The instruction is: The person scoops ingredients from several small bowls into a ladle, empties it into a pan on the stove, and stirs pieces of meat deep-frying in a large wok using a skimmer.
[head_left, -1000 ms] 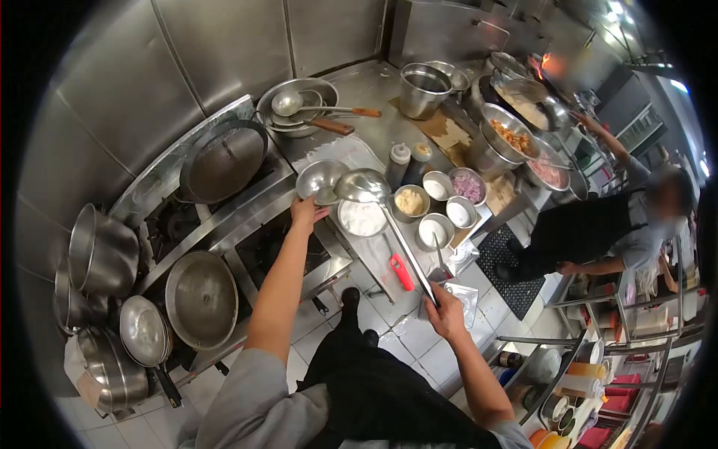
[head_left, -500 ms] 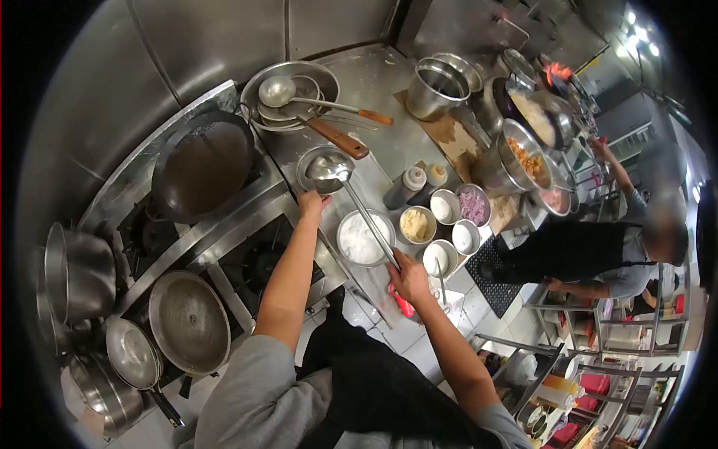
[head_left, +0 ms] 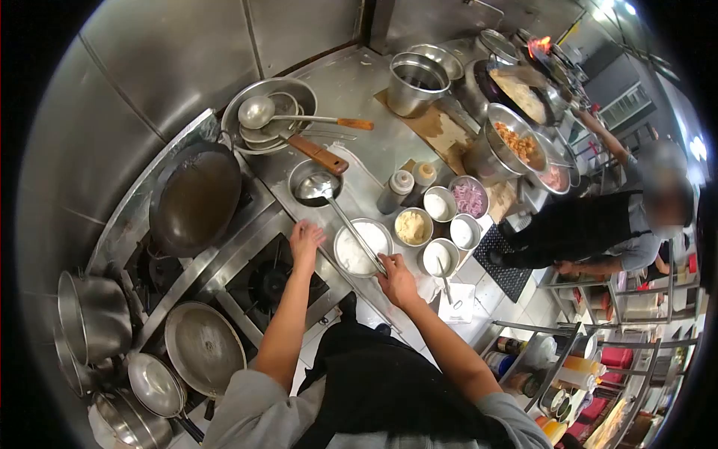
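Note:
My right hand (head_left: 397, 280) is wrapped round the handle end of a long steel ladle (head_left: 351, 225). The ladle's head lies over a small metal bowl (head_left: 295, 169), and its handle crosses above a bowl of white powder (head_left: 348, 251). My left hand (head_left: 306, 241) is empty with fingers spread, near the counter edge beside the powder bowl. To the right of the powder stand a tub of pale yellow paste (head_left: 413, 227) and a white tub with a spoon in it (head_left: 439, 258).
A basin (head_left: 310, 93) at the back holds ladles and strainers. A wok (head_left: 196, 198) and a frying pan (head_left: 204, 350) sit on the stove at left. Squeeze bottles (head_left: 396, 191) and chopped red onion (head_left: 469, 197) stand right. A co-worker (head_left: 598, 217) stands beyond.
My left hand has let go of the small bowl's rim and drawn back toward me, fingers opening. The ladle stays in my right hand. The whole view has shifted slightly.

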Demonstrator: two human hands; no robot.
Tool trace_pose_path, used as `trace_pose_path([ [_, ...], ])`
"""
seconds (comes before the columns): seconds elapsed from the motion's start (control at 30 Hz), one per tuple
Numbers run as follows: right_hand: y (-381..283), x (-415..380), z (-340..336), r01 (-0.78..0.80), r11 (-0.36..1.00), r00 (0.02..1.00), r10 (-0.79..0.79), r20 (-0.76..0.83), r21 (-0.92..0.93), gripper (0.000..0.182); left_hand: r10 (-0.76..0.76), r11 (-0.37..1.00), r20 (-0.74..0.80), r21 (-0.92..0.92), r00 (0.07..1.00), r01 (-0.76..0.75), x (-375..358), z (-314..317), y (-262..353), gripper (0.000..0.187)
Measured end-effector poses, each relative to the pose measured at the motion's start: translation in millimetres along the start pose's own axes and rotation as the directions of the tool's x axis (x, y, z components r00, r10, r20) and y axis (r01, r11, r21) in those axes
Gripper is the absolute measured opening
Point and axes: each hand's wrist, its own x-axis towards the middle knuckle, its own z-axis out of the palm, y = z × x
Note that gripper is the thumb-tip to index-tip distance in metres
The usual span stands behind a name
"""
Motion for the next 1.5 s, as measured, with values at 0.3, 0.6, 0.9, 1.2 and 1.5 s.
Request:
trace_pose_path([
  [0.3,-10.2,-47.4,-43.5,0.065,0.986,0.992,-0.048,-0.114,0.153,0.045,0.109,0.935,0.006,0.34,0.994,-0.105,-104.1,-39.7,25.7,0.026],
  [0.6,25.9,-166.7,-94.0,-0.112,0.911,0.993,0.119,0.007,0.396,0.033,0.032,0.838,0.055,0.542,0.998,-0.057,-158.4,-91.9,-36.1,0.02],
  [0.9,182.9,-329.3,-73.1,-0.467,0.741,0.846,0.533,0.002,0.483,0.023,-0.436,0.601,0.185,0.788,0.88,0.132,-247.9,-83.4,-95.2,0.018],
  [1.2,324.4,-609.8,34.0,-0.905,-0.173,0.116,0.778,0.617,0.388,0.023,-0.576,0.162,0.023,0.983,0.817,0.086,-326.8,-103.7,-104.9,0.02],
  [1.5,350.2,-514.2,40.9,-0.929,0.132,0.333,0.707,0.623,0.347,0.026,-0.482,-0.106,0.373,0.874,0.793,-0.475,-357.8,-271.1,-174.3,0.038],
])
